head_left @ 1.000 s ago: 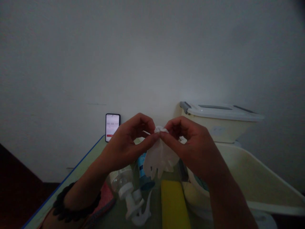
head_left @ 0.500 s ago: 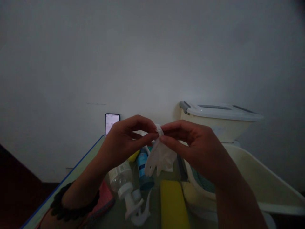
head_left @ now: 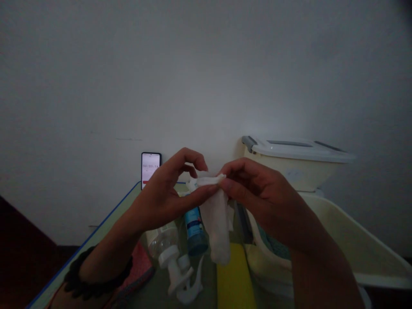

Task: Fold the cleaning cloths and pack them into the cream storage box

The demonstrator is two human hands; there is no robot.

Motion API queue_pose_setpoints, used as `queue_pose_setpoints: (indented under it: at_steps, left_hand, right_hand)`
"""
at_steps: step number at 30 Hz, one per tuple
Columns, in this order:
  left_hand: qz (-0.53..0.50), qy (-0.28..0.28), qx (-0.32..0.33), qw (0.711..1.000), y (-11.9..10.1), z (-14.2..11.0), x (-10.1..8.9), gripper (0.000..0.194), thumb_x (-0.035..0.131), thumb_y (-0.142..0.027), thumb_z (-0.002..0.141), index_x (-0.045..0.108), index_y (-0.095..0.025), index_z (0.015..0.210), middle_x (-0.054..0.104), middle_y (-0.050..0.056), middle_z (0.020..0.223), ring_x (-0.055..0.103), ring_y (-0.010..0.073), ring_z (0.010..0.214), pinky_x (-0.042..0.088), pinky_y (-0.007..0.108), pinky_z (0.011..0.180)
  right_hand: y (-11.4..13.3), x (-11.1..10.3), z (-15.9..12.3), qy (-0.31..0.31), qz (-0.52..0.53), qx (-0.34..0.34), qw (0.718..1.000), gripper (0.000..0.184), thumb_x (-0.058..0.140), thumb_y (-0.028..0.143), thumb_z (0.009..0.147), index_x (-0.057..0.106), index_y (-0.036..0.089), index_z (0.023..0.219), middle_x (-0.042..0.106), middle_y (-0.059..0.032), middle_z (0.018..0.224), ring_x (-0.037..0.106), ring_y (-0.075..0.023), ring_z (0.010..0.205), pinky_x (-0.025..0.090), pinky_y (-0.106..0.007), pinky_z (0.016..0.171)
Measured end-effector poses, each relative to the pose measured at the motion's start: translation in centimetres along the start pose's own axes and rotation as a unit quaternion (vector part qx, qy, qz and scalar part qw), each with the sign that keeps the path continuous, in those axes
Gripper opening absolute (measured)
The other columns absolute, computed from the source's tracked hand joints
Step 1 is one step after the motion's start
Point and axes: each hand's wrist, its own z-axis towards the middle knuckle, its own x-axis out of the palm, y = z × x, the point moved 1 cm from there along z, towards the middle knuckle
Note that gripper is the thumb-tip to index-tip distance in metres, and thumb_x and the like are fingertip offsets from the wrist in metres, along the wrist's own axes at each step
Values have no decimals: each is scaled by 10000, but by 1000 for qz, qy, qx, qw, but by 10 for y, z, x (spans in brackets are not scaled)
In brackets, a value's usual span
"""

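A thin white disposable glove hangs between my two hands in the middle of the view. My right hand pinches the cuff edge between thumb and fingertips. My left hand has its thumb pressed on the near side of the cuff, with the fingers curled over the far side at the opening. The glove's finger part dangles down in front of a blue bottle and over the top of a yellow block that looks like a sponge.
A clear pump bottle lies on the green table beside a red cloth. A phone with a running timer leans on the wall. At right stands a cream basin with a lidded cream box behind.
The cuff has been drawn out wider to the left. My left fingertips have lifted and spread from the pinch, and the glove now hangs longer and narrower.
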Motion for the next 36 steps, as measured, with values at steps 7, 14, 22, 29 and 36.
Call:
queue_pose_setpoints:
  at_steps: [7, 14, 22, 29, 36]
  left_hand:
    - [-110, 11, -86, 990, 2, -2, 1, 218, 687, -183, 767, 504, -196, 885, 550, -12, 818, 568, 104, 727, 486, 205, 648]
    - [-55, -20, -72, 996, 0, -1, -1, 121, 653, -197, 802, 584, -193, 902, 614, -9, 815, 606, 99, 728, 510, 189, 668]
    - [-205, -12, -117, 972, -2, 2, 1, 166, 638, -160, 802, 502, -193, 892, 569, -38, 724, 571, 67, 629, 471, 136, 548]
    - [-307, 63, -161, 936, -1, 1, 0, 347, 684, -85, 732, 430, -221, 926, 613, -13, 823, 616, 98, 665, 519, 176, 558]
    - [-281, 133, -234, 921, 2, -2, 2, 406, 699, -127, 724, 419, -242, 996, 661, -33, 774, 630, 112, 612, 494, 180, 507]
  right_hand:
    - [-3, -1, -1, -37, 36, 10, 999, 235, 622, 196, 818, 544, 241, 1035, 626, 15, 849, 625, -106, 787, 516, -193, 652]
    - [-5, -5, -2, -6, -30, 20, 999, 170, 571, 309, 862, 585, 230, 1012, 638, -8, 873, 612, -126, 782, 518, -243, 671]
    - [-5, 7, 0, -30, -94, 14, 995, 253, 584, 319, 849, 538, 241, 1085, 587, 18, 776, 565, -113, 684, 478, -225, 584]
    - [-1, 14, 2, -96, -38, -24, 994, 125, 621, 234, 795, 527, 224, 875, 584, 29, 744, 564, -100, 655, 459, -196, 547]
    - [0, 18, 4, -127, 12, -34, 991, 198, 653, 203, 751, 470, 230, 822, 591, 43, 741, 596, -97, 647, 482, -192, 547]
